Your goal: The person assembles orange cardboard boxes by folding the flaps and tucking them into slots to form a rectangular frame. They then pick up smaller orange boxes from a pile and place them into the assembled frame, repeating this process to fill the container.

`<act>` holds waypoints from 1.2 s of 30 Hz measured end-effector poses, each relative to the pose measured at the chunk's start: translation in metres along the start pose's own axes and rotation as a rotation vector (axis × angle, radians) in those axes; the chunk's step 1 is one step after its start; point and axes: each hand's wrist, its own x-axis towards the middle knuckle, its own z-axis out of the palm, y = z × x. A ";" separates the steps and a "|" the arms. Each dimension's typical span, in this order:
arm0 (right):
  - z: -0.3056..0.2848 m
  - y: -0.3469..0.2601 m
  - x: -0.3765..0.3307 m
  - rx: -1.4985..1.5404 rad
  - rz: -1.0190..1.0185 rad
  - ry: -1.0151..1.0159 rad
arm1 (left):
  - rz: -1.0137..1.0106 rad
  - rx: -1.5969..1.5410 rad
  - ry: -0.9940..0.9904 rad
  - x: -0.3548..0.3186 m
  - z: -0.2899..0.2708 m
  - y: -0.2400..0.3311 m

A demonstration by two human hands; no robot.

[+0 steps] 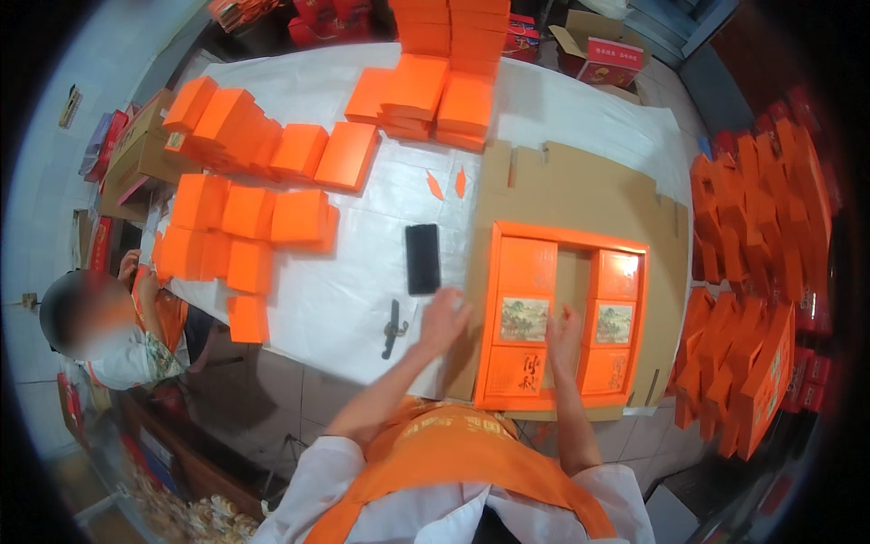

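1. Fingers of the right hand [564, 328] spread loosely, tips on the middle gap of the orange gift tray [562, 317]; nothing clamped.
2. Left hand [444, 317] lies flat, fingers apart, on the white table cover [335, 299] just left of the tray, near a black phone [422, 258].
3. Tray sits on flattened cardboard [580, 186]; small boxes fill both side columns, centre column bare.
4. Judgement: steady the tray's edge and seat each box square to its neighbours.
5. Hard to make out: box prints, the dark tool [392, 328] by the left wrist.
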 end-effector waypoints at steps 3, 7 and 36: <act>0.011 -0.052 0.031 0.291 -0.088 -0.012 | -0.034 -0.101 0.179 0.088 -0.053 -0.026; 0.047 -0.147 0.094 0.479 -0.219 -0.169 | 0.052 -0.139 0.422 0.226 -0.116 -0.071; 0.131 -0.186 0.087 0.875 -0.059 -0.718 | -0.653 -1.078 -0.031 0.110 -0.097 -0.069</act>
